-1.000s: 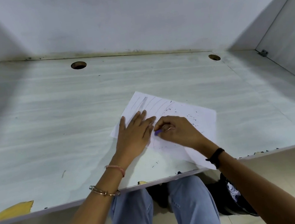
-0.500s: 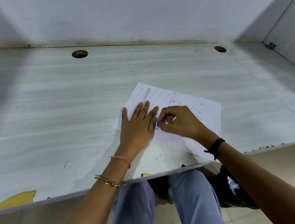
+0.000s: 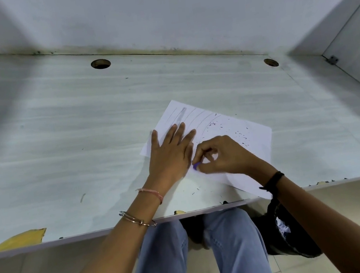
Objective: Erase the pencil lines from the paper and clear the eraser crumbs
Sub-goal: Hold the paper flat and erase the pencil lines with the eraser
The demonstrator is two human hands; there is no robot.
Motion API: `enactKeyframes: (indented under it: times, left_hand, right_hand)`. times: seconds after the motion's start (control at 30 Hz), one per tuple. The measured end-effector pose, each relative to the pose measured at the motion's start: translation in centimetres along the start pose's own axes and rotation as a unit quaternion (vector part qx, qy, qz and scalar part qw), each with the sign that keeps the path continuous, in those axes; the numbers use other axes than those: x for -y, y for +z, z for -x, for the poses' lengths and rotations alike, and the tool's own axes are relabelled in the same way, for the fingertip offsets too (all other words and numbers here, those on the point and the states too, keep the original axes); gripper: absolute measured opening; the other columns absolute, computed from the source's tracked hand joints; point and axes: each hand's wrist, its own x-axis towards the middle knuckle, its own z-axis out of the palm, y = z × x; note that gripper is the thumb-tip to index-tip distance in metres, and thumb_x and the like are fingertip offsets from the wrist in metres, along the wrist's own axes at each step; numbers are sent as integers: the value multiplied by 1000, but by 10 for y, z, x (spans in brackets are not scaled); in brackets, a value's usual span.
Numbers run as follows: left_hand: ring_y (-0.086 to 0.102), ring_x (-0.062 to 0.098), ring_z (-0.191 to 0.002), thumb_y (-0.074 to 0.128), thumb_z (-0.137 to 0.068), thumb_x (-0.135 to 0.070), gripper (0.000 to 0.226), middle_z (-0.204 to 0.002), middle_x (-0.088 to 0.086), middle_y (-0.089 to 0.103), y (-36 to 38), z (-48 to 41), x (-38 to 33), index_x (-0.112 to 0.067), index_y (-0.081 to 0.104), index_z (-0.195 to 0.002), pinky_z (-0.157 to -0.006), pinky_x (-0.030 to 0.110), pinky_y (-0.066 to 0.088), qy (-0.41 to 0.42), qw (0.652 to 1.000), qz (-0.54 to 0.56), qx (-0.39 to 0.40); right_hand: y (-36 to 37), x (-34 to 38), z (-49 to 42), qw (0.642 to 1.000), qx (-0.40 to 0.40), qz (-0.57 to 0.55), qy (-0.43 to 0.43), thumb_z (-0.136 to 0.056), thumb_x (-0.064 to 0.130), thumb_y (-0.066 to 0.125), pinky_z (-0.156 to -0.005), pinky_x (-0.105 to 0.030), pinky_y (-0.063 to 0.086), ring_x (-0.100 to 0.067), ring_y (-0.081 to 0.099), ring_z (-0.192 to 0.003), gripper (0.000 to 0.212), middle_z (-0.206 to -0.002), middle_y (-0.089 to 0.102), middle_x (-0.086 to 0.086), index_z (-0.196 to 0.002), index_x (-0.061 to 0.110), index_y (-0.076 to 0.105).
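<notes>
Now the paper [image 3: 230, 130] was held flat by the left hand [image 3: 170, 155], fingers spread, while a purple eraser [image 3: 196, 166] was pinched in the right hand [image 3: 224, 155].

desk [image 3: 61, 139] | paper [image 3: 257, 140] near front edge | eraser crumbs [image 3: 195, 191] beside paper

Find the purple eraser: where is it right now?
In the head view, just right of centre, the purple eraser is pinched by the right hand over the paper, right beside the left hand, which lies flat on the sheet.
</notes>
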Motion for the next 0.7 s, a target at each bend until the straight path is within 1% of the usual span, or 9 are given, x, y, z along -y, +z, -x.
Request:
enactKeyframes:
  times: [0.07, 0.13, 0.17, 0.3, 0.33, 0.47, 0.6, 0.63, 0.7]
  left_hand:
    - [-5, 12, -150, 11, -105, -39, 50, -164, -7, -1, 0, 0, 0, -37, 5, -154, -116, 55, -7, 3, 1000, -11, -2]
    - [-4, 13, -150, 11, -105, -39, 50, -164, -6, -1, -1, 0, 0, -36, 4, -154, -116, 55, -6, 5, 1000, -17, -5]
    - [-4, 13, -150, 12, -105, -39, 50, -164, -6, -1, -1, 1, 0, -36, 4, -154, -116, 55, -6, 6, 1000, -15, -6]
    - [-3, 13, -150, 10, -105, -39, 50, -164, -7, 0, 0, 1, 0, -37, 7, -154, -117, 55, -7, 6, 1000, -5, -4]
    - [-4, 13, -150, 10, -105, -39, 50, -164, -7, 0, -1, 1, 0, -37, 7, -154, -117, 55, -6, 6, 1000, -6, -3]
    - [-4, 14, -150, 11, -105, -39, 50, -164, -6, -1, -2, 1, 0, -35, 5, -155, -117, 56, -5, 4, 1000, -15, -3]
    - [-2, 15, -151, 11, -105, -39, 50, -164, -5, 1, -2, 2, 0, -35, 7, -155, -116, 56, -6, 7, 1000, -12, -8]
    - [-2, 15, -151, 11, -105, -39, 50, -164, -5, 1, -2, 2, 0, -34, 7, -155, -116, 56, -5, 7, 1000, -15, -7]
    - [-3, 16, -151, 12, -105, -38, 51, -164, -4, -1, -3, 2, 0, -33, 4, -155, -116, 57, -4, 10, 1000, -25, 0]
  right_hand:
    - [-3, -2, -6, 999, -53, 5, 5, -73, 8, 74, -58, -12, 37, -1, 49, -55, 5, -59, 61, 23, -74, 12, 72]
    - [-3, -2, -11, 994, -112, -2, 18, -74, 4, 72, -56, -8, 35, 2, 50, -54, 4, -55, 59, 22, -76, 8, 70]
    - [-2, -1, -10, 994, -110, -3, 16, -74, 4, 72, -55, -8, 35, 1, 50, -53, 4, -57, 59, 19, -75, 8, 70]
    - [-1, 1, -1, 1000, 12, 2, 10, -71, 10, 74, -59, -17, 38, -5, 44, -54, 6, -63, 65, 14, -72, 15, 72]
    - [-2, 0, -3, 1000, 7, 5, 13, -72, 10, 74, -57, -14, 37, -4, 44, -53, 5, -61, 64, 16, -73, 15, 72]
    - [-1, 1, -9, 995, -101, -7, 17, -73, 5, 71, -55, -9, 36, -2, 47, -50, 4, -66, 64, 12, -75, 8, 69]
    - [1, 4, 1, 1000, 13, 5, 11, -72, 10, 75, -60, -12, 38, -4, 47, -57, 6, -65, 66, 16, -72, 15, 72]
    - [-1, 4, 0, 1000, 12, 11, 15, -73, 11, 75, -59, -11, 37, -3, 46, -55, 5, -63, 64, 20, -74, 15, 72]
    - [-3, 2, -6, 998, -58, 4, 29, -74, 9, 73, -55, -9, 34, -2, 45, -50, 3, -61, 62, 21, -76, 11, 72]
